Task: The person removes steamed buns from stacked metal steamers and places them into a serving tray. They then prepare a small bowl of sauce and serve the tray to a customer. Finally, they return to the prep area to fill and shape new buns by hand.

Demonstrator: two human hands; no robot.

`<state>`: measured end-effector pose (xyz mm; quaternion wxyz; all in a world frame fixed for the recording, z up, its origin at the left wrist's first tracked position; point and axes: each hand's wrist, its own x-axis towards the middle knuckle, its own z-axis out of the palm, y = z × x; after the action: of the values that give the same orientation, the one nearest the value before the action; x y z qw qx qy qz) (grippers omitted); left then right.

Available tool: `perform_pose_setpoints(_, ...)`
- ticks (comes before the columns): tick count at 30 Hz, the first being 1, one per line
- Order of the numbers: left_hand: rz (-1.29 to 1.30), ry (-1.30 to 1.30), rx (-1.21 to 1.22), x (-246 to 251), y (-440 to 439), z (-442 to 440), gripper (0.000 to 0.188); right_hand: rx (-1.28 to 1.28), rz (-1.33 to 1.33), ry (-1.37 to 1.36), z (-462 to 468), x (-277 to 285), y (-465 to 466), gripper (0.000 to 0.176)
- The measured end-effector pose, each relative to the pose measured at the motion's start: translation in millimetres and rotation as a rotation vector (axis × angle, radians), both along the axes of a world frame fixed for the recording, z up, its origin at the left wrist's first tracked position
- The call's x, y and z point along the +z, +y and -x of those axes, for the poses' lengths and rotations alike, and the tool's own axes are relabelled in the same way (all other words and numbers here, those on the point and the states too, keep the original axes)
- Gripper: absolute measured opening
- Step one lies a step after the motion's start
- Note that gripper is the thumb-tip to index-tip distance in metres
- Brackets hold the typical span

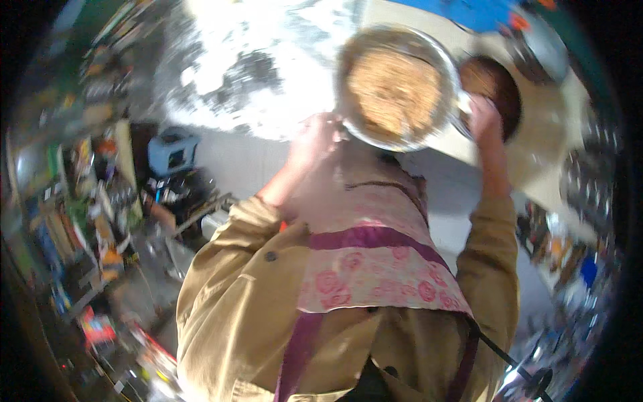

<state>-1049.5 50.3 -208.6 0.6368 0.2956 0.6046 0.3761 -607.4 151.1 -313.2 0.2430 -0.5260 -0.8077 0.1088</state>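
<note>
A round metal pot (397,143) with a shiny rim holds a tan, crumbly or paste-like mass (394,90); blur hides its texture. My right hand (485,120) grips the handle on the pot's right side. At the lower left of the rim, my left hand (316,133) is closed around the pot's edge or a handle there, blurred. The pot is in front of my floral apron (371,271), by the near edge of the work surface. Just right of it is a dark round bowl (507,100) with something brown inside, partly behind my right hand.
White powder (306,75) covers much of the work surface to the left. A grey rounded container (545,53) and a blue object (467,12) sit at the far right. Beside me on the left are a light-blue plastic basket (173,151) and cluttered shelves (75,216).
</note>
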Motion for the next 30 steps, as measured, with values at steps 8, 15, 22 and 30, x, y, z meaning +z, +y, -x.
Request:
perform_pose_setpoints(8, -0.245, 1.01, 0.013, -46, 22, 203, 0.03, -0.487, 0.125, 0.215, 75, 74, -27, 0.016)
perform_pose_setpoints(15, -0.271, 1.415, -0.101, -94, 127, 320, 0.027, -0.37, 0.371, 0.157, 167, 108, -61, 0.013)
perform_pose_setpoints(22, -0.024, 1.294, -0.066, -151, 202, 377, 0.039, -0.281, 0.393, 0.026, 195, 80, -63, 0.018)
perform_pose_setpoints(30, -0.217, 0.862, 0.057, -98, 184, 315, 0.031, -0.358, 0.558, -0.249, 211, 87, -60, 0.017)
